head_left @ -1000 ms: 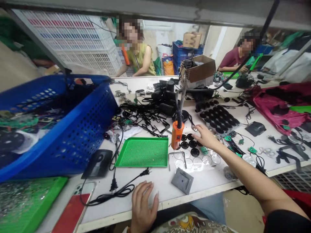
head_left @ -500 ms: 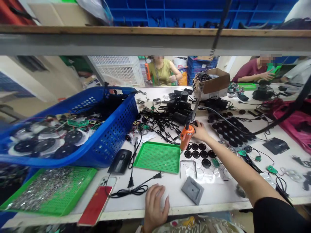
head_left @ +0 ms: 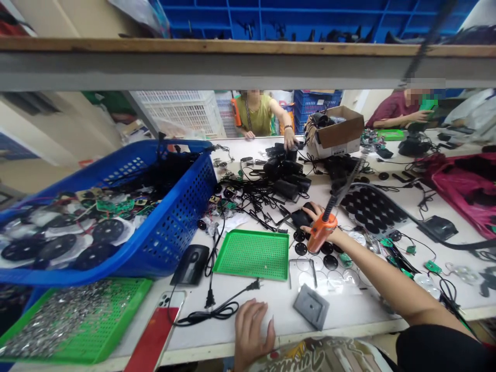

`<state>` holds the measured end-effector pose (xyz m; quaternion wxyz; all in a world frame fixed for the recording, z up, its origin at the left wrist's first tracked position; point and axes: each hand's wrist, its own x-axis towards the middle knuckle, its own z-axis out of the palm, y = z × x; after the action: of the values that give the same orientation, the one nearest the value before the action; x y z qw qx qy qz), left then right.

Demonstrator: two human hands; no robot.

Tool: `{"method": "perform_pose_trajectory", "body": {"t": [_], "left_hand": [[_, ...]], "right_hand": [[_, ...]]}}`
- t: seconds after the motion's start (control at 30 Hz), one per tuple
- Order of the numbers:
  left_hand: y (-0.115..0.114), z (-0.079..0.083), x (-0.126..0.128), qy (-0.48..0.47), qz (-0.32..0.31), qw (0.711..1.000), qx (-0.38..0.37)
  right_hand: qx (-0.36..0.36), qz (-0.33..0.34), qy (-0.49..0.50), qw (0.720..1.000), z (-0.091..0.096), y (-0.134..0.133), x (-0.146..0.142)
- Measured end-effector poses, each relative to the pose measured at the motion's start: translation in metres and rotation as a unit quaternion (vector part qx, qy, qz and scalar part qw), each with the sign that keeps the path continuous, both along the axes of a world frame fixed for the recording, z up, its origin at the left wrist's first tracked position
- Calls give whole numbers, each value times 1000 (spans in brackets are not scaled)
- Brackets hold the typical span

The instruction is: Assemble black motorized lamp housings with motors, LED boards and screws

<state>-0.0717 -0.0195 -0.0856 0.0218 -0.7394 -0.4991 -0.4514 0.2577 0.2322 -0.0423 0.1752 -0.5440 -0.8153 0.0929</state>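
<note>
My right hand [head_left: 315, 222] reaches across the white workbench [head_left: 271, 315], its thumb and fingers around a black oval part [head_left: 301, 218]. An orange electric screwdriver [head_left: 322, 232] on an overhead cord hangs in front of that hand, hiding the palm. Black round discs [head_left: 300, 248] and clear round discs [head_left: 329, 278] lie just below it. My left hand [head_left: 251, 330] rests flat near the bench's front edge, holding nothing. A grey square block [head_left: 311, 307] lies to its right, and a black power cord [head_left: 217, 313] lies to its left.
A blue perforated basket [head_left: 186, 217] of circuit boards and discs stands at left. Nearby are a green tray [head_left: 251, 254], a phone [head_left: 163, 320] and tangled black cables [head_left: 263, 196]. Across the bench, a co-worker's hand [head_left: 289, 139] touches black parts. A grey beam [head_left: 248, 67] crosses overhead.
The orange screwdriver has swung right, from beside my right hand to in front of it. The co-worker's arm now reaches onto the bench.
</note>
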Motion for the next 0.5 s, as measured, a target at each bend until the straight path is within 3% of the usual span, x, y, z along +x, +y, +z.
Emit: {"method": "perform_pose_trajectory", "body": {"t": [0.27,0.33,0.43,0.5], "left_hand": [[3,3,-3,-30,-35,998,-43],[5,4,-4,-37,-44,997,-51],[8,4,-6,-35,-57,996,-54],[10,4,-6,-35,-62,996,-55]], "right_hand": [[18,-88,84,992,12,-57,34],[38,-133,94,986,17,-74,60],[73,-229,95,966,22,-100,121],[103,-343,82,930,21,-117,171]]}}
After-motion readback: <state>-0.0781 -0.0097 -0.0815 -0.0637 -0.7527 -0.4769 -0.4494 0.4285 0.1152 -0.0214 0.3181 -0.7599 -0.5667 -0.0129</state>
